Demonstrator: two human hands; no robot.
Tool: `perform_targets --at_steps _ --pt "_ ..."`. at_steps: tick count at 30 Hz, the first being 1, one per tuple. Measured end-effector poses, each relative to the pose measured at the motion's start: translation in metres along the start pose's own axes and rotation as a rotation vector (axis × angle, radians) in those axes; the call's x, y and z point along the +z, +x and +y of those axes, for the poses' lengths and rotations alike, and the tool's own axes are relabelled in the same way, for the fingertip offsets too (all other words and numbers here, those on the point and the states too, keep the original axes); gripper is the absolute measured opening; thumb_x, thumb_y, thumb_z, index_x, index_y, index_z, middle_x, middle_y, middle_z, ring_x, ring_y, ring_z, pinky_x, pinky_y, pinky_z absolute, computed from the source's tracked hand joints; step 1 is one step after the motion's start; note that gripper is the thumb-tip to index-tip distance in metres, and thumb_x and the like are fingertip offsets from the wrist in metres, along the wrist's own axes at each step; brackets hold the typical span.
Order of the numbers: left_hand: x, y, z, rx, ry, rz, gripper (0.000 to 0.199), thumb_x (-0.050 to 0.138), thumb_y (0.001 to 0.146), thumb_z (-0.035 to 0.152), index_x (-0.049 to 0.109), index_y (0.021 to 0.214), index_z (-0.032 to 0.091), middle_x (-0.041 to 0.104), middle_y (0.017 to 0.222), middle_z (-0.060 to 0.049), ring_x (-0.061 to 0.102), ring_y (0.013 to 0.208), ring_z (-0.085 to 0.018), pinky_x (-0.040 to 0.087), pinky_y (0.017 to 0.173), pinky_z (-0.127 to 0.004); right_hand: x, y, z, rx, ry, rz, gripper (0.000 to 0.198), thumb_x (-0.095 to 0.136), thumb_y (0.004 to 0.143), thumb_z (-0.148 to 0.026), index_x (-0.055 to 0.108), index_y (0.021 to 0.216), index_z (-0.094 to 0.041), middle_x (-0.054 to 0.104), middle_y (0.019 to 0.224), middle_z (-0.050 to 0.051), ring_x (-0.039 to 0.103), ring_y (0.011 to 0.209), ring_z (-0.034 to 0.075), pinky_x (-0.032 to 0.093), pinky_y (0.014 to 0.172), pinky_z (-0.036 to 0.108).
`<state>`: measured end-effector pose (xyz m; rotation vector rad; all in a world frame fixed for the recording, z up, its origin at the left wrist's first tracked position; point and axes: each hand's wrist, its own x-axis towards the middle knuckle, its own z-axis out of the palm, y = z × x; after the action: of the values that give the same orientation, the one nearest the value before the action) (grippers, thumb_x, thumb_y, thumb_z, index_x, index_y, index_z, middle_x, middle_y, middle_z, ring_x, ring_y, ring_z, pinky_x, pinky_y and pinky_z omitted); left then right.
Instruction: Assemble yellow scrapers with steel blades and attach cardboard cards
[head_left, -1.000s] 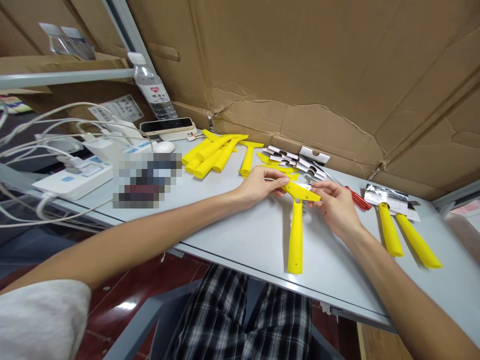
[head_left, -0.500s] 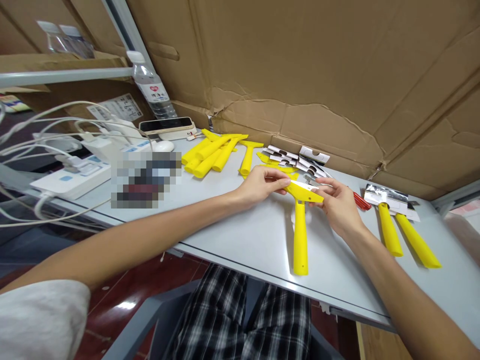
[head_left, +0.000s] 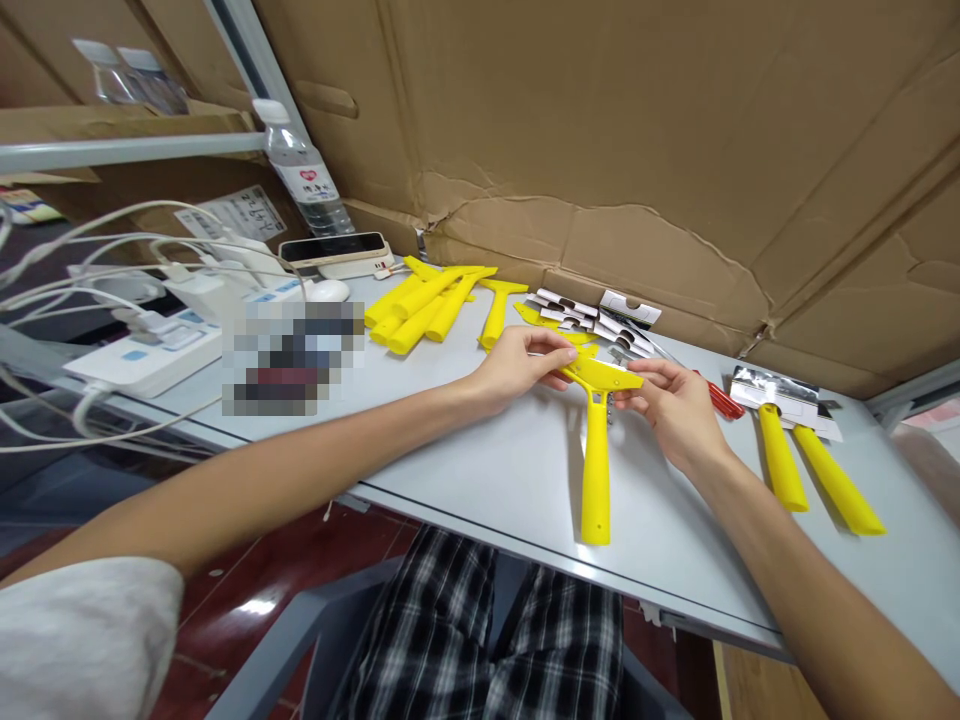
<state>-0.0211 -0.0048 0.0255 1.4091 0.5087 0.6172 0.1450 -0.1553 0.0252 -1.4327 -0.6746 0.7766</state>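
A yellow plastic scraper point(head_left: 596, 460) with a wide head is held above the grey table, its handle pointing toward me. My left hand point(head_left: 517, 370) pinches the left end of the head between thumb and fingers. At the head's right end, my right hand point(head_left: 675, 410) has its fingers bent around the edge; their tips are partly hidden behind it. A pale strip shows along the head's upper edge. Small metallic pieces point(head_left: 609, 408), too small to name surely, lie just behind the handle.
Several yellow scraper handles point(head_left: 431, 305) lie piled at the back left. White card sleeves point(head_left: 622, 325) lie behind my hands, a red-handled tool point(head_left: 721, 397) beside them. Two scrapers with covered heads point(head_left: 784, 460) rest at right. A power strip point(head_left: 150, 355) with cables and a bottle point(head_left: 304, 180) stand left.
The scraper has tilted and shifted slightly left, showing more of its head's face. My right fingers have moved a little lower behind its right end; small metallic pieces now show there.
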Motion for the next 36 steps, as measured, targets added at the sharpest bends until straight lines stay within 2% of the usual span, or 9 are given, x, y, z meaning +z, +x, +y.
perform_targets --at_steps 5,9,14,18,23,28,36 --pt "-0.0018 0.0008 0.0014 -0.040 -0.029 -0.013 0.018 0.082 0.086 0.017 0.069 0.097 0.012 0.078 0.093 -0.010 0.077 0.073 -0.017 0.065 0.066 -0.031 0.0007 -0.0004 -0.0007 0.000 0.002 0.010 0.054 0.088 0.060 -0.037 0.065 0.103 -0.013 0.071 0.091 0.009 0.068 0.071 0.016 0.061 0.069 0.030" --pt "-0.0043 0.0016 0.0024 -0.047 0.002 -0.056 0.014 0.082 0.086 0.016 0.071 0.093 0.010 0.078 0.098 -0.012 0.077 0.074 -0.016 0.065 0.070 -0.032 0.0002 0.0004 0.0005 -0.007 0.001 0.010 0.059 0.092 0.059 -0.042 0.065 0.103 -0.014 0.071 0.092 0.009 0.068 0.072 0.015 0.060 0.068 0.030" --pt "-0.0046 0.0036 -0.0004 -0.040 -0.003 -0.049 0.021 0.082 0.085 0.016 0.075 0.103 0.009 0.078 0.106 -0.014 0.076 0.074 -0.015 0.065 0.077 -0.035 -0.0013 0.0027 0.0030 -0.015 0.011 0.003 0.059 0.093 0.060 -0.044 0.066 0.102 -0.014 0.070 0.095 0.009 0.069 0.073 0.016 0.062 0.072 0.032" --pt "-0.0022 0.0040 -0.0021 -0.024 -0.033 -0.010 0.014 0.082 0.085 0.015 0.077 0.096 0.009 0.078 0.101 -0.011 0.075 0.077 -0.014 0.065 0.082 -0.034 -0.0013 0.0037 0.0041 0.007 0.053 0.003 0.056 0.091 0.061 -0.039 0.066 0.104 -0.013 0.071 0.098 0.010 0.070 0.079 0.017 0.062 0.075 0.032" --pt "0.0003 0.0022 -0.0005 -0.023 -0.055 0.041 0.011 0.083 0.083 0.012 0.076 0.092 0.009 0.078 0.099 -0.010 0.075 0.080 -0.015 0.066 0.085 -0.036 0.0001 0.0021 0.0030 0.034 0.056 0.024 0.046 0.081 0.065 -0.030 0.067 0.106 -0.014 0.070 0.091 0.008 0.070 0.079 0.016 0.062 0.076 0.031" --pt "-0.0006 0.0020 0.0008 -0.031 -0.060 0.026 0.015 0.085 0.082 0.013 0.076 0.094 0.009 0.079 0.097 -0.010 0.075 0.080 -0.016 0.065 0.087 -0.036 -0.0002 0.0021 0.0030 0.036 0.049 0.026 0.043 0.077 0.067 -0.029 0.067 0.107 -0.014 0.069 0.090 0.008 0.070 0.081 0.017 0.063 0.077 0.031" --pt "-0.0022 0.0033 0.0002 -0.047 -0.097 0.001 0.008 0.077 0.089 0.011 0.077 0.097 0.008 0.079 0.099 -0.010 0.076 0.078 -0.014 0.065 0.088 -0.037 -0.0014 0.0034 0.0039 0.030 0.054 0.030 0.044 0.075 0.071 -0.028 0.066 0.111 -0.013 0.069 0.091 0.009 0.071 0.080 0.018 0.062 0.075 0.030"
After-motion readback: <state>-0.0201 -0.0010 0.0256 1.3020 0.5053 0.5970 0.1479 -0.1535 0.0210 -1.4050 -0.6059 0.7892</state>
